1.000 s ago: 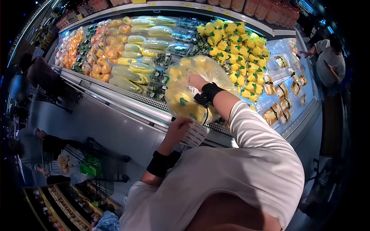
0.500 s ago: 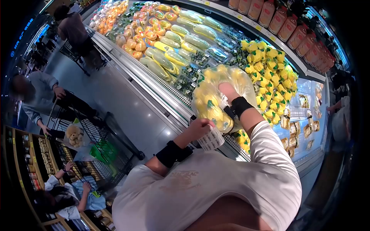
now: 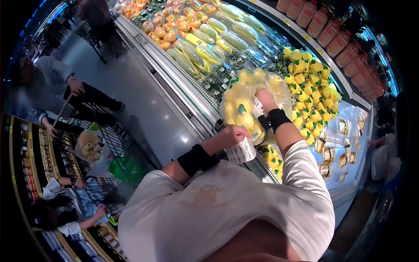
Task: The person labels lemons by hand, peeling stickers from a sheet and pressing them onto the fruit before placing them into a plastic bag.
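Note:
A roll of white printed labels (image 3: 241, 152) hangs from my left hand (image 3: 235, 134), whose fingers are closed on it at the case's front edge. My right hand (image 3: 266, 100) is over a large clear plastic bag (image 3: 281, 89) full of yellow packs with green leaf shapes (image 3: 244, 111). Its fingers are curled against the bag, and their tips are partly hidden. A small white patch (image 3: 258, 107) shows beside that hand. Black bands circle both wrists, each with a small dark device. Loose yellow packs (image 3: 307, 83) are heaped to the right of the bag.
Wrapped long vegetables (image 3: 205, 54) and orange fruit (image 3: 162, 35) fill the case beyond the bag. Bottles (image 3: 327, 32) line the shelf above. To the left, people stand by a shopping cart (image 3: 102, 131) holding a teddy bear (image 3: 89, 144). Wrapped packs (image 3: 329, 155) lie at right.
The view has shifted, so the case appears slightly lower and to the right. The cart and people at left have moved a little. Both hands keep nearly the same places at the bag and roll.

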Action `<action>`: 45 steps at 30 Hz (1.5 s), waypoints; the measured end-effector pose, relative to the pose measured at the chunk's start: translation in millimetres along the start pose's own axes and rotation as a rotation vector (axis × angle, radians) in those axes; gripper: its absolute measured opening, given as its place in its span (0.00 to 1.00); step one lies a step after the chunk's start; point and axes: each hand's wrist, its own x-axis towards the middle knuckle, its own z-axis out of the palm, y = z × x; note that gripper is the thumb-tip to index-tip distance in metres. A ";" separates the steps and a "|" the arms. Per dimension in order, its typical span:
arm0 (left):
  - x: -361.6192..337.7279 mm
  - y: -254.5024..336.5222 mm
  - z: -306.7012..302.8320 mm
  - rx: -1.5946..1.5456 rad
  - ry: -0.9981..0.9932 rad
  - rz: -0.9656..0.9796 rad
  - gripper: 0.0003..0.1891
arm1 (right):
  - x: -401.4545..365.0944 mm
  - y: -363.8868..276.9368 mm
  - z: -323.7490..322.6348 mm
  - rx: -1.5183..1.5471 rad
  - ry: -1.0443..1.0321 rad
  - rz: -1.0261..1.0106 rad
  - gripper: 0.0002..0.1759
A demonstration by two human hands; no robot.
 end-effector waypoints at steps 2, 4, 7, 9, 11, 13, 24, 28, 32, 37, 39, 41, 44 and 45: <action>-0.3 -1.0 -5.8 -0.028 -0.006 -0.038 0.12 | -5.3 4.3 -2.0 0.096 0.126 0.014 0.09; -3.5 5.7 -11.8 -0.052 -0.023 -0.093 0.13 | -16.5 0.2 -18.3 0.185 0.106 0.076 0.09; -3.0 -5.2 -12.6 -0.152 0.017 -0.078 0.13 | -32.1 0.4 -27.3 0.113 0.288 0.056 0.09; -3.1 -6.0 -15.7 -0.144 0.028 -0.033 0.13 | -38.0 5.1 -31.8 0.168 0.338 0.062 0.10; -3.0 -4.2 -18.2 -0.085 0.029 -0.046 0.13 | -43.8 11.2 -39.3 0.149 0.356 0.086 0.11; -3.8 2.1 -19.1 -0.023 0.040 -0.114 0.13 | -45.9 37.7 -36.0 0.128 0.514 0.018 0.12; 0.3 -3.9 -6.4 -0.103 -0.038 -0.102 0.13 | -109.2 56.4 -71.9 0.282 0.569 0.184 0.18; 5.3 -14.7 10.4 -0.017 -0.063 0.078 0.14 | -106.1 10.6 -95.7 0.319 0.764 0.222 0.14; 3.2 -18.2 21.6 0.031 -0.057 0.170 0.13 | -91.4 3.1 -92.7 0.322 0.783 0.345 0.15; -1.4 -23.8 27.8 0.075 -0.033 0.237 0.13 | -56.9 -5.0 -91.1 0.285 0.708 0.235 0.15; -3.6 -18.6 24.6 0.057 -0.056 0.143 0.12 | -42.8 -3.7 -95.0 0.243 0.686 0.251 0.16; -6.0 -18.5 17.7 0.070 -0.042 0.225 0.12 | -30.6 -4.4 -102.9 0.232 0.666 0.319 0.18; -8.4 -9.1 0.4 0.062 -0.013 0.220 0.11 | -19.1 18.6 -119.3 0.265 0.743 0.402 0.20; -10.4 0.5 -6.0 0.061 -0.007 0.227 0.11 | -22.4 25.2 -130.3 0.284 0.778 0.408 0.20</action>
